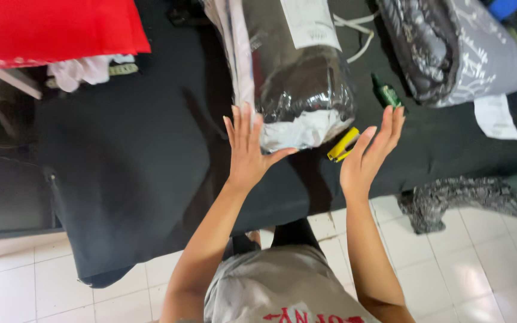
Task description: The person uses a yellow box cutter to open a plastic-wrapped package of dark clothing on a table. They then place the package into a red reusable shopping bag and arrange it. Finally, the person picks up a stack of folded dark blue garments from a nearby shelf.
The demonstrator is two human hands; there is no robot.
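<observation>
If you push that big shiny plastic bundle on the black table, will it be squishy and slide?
The bundle is probably squishy: its plastic wrap is crinkled over what looks like soft stuffing. The glossy wrap would likely feel slippery, though the black cloth under it may slow sliding. It looks bulky, so both open hands, left hand and right hand, may help.

Black-covered table (pixel 139 179) bears a plastic-wrapped bundle (pixel 297 78), yellow tool (pixel 343 145) (small), green bottle (pixel 386 93).

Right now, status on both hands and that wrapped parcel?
Left hand open, flat against the plastic-wrapped parcel. Right hand open, off the parcel, empty. Parcel lies on black table. Yellow tool between the hands; green bottle just beyond.
</observation>
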